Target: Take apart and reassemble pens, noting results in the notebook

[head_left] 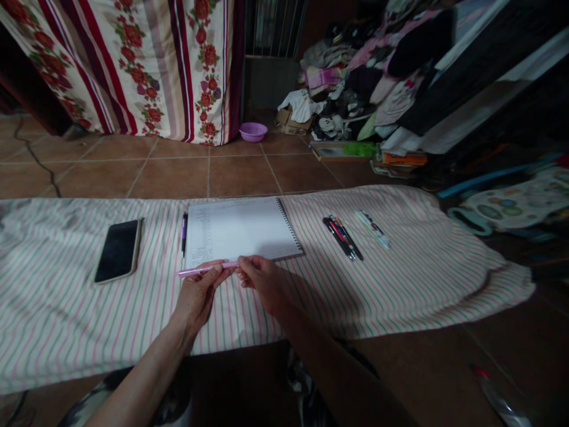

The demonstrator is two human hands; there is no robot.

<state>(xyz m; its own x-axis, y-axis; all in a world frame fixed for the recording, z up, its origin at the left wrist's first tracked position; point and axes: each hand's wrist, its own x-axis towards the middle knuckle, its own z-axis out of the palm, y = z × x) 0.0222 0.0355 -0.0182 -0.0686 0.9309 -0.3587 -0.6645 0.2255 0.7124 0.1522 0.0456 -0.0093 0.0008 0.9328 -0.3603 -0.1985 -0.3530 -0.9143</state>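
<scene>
Between both hands a pink pen [191,272] is held level, just in front of the near edge of a spiral notebook [244,225]. My left hand [200,290] pinches its middle between thumb and fingers. At the pen's right end, my right hand [260,279] has thumb and fingers closed on it. The notebook lies open at a mostly white page with a printed column on the left and its spiral on the right. A dark pen with a purple part [184,234] lies along the notebook's left side.
A phone [118,250] lies on the striped cloth [155,314] at left. Several dark pens [342,237] and some white pens [374,229] lie at right. Beyond are a tiled floor [178,172], purple basin [253,131], flowered curtain [155,71] and heaped clothes [355,77].
</scene>
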